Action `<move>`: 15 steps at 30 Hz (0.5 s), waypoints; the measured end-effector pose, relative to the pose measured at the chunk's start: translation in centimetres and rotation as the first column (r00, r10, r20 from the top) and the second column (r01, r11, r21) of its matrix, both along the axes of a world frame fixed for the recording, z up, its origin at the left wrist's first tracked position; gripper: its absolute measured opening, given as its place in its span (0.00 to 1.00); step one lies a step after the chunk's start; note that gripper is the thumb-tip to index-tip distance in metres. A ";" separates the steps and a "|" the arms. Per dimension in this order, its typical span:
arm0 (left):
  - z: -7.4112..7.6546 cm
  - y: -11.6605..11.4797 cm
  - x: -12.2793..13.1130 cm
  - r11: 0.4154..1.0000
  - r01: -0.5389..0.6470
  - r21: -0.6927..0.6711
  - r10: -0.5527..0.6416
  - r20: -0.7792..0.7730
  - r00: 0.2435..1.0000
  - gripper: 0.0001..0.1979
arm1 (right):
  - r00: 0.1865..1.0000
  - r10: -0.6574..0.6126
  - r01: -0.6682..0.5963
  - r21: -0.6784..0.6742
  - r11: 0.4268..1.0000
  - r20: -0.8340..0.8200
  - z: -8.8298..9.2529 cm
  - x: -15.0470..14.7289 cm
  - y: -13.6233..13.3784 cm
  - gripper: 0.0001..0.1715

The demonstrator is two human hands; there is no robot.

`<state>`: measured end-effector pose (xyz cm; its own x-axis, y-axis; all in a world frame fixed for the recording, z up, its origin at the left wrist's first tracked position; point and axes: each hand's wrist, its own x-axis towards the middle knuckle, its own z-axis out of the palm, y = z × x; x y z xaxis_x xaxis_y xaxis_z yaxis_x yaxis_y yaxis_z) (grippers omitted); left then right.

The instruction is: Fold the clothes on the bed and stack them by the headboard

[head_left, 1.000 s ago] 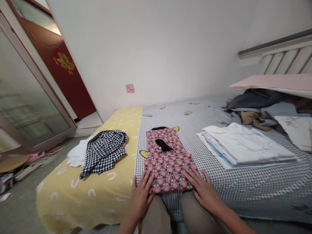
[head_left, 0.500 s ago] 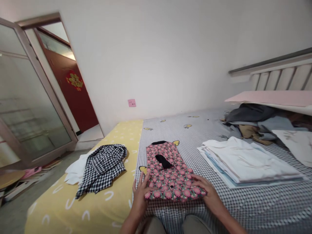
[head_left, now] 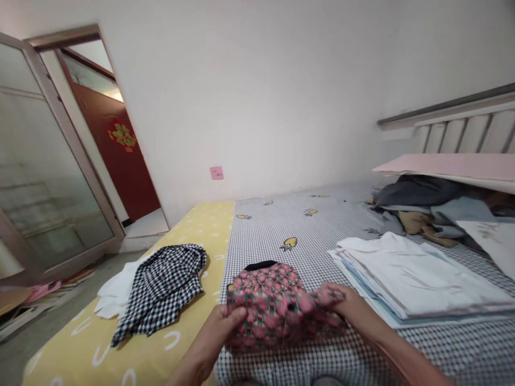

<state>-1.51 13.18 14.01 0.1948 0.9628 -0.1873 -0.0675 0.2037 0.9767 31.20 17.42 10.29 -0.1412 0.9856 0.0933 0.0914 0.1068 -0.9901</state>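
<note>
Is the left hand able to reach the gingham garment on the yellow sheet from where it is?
Probably yes: the left hand sits just beside the gingham garment, with only yellow bedsheet between them. Its fingers rest on the pink floral garment, so it would likely have to let go first.

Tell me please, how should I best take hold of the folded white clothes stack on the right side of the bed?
Slide flat hands under the bottom of the folded white stack, coming from its near long edge, beside your right hand. It is a flat pile of loose layers, so a pinch on top would probably lift only the upper pieces.
</note>
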 end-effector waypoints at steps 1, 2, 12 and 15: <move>-0.2 1.7 0.1 0.999 0.013 -0.051 -0.008 0.100 0.995 0.19 | 0.998 0.010 -0.013 -0.042 0.999 -0.068 0.2 -0.8 1.9 0.11; -0.5 3.5 0.2 0.996 0.032 -0.084 -0.017 0.173 0.985 0.22 | 0.989 0.031 -0.046 -0.094 0.994 -0.147 0.3 -1.6 4.0 0.12; -6.2 17.7 -0.7 0.906 0.012 -0.423 0.090 0.222 0.971 0.32 | 0.941 0.023 -0.180 -0.439 0.880 -0.339 -5.2 -5.6 18.8 0.21; -7.1 17.7 -1.2 0.868 0.047 -0.495 0.071 0.216 0.974 0.36 | 0.935 0.047 -0.238 -0.522 0.819 -0.352 -6.3 -4.5 19.3 0.30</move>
